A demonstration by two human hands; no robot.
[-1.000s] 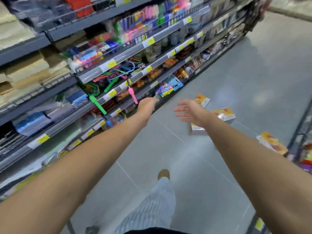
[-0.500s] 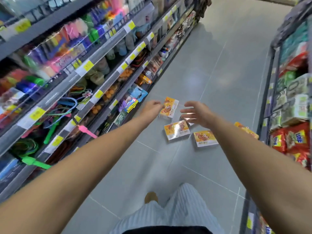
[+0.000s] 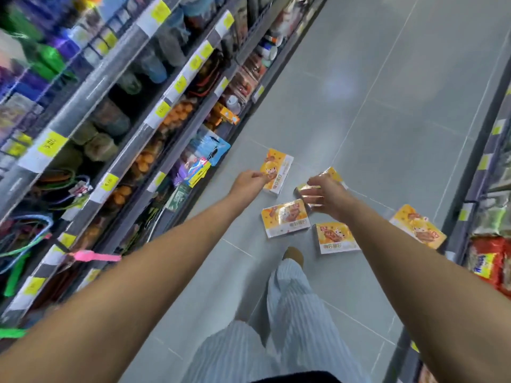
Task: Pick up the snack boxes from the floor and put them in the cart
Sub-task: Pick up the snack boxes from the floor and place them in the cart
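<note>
Our left hand and our right hand have come down closer to the snack boxes than they were a moment ago, and we now look more straight down at the grey floor.

The left hand has reached the far-left snack box. That box lies flat on the floor near the foot of the left shelves. The fingers are curled and meet the box's near edge. We cannot tell if they grip it.

The right hand is open, with its fingers spread out straight over the far snack box. Most of that box is hidden under the hand, and we cannot tell if the fingers touch it.

Three more boxes lie flat on the floor. The middle snack box is just near of both hands. The near snack box lies just beside it, to the right. The right snack box lies apart from them, by the foot of the right shelf.

Yellow price tags run along the left shelves, and a pink plastic thing sticks out from them. Red bags sit on the right shelf. Our striped trousers and one brown shoe show below the boxes.
</note>
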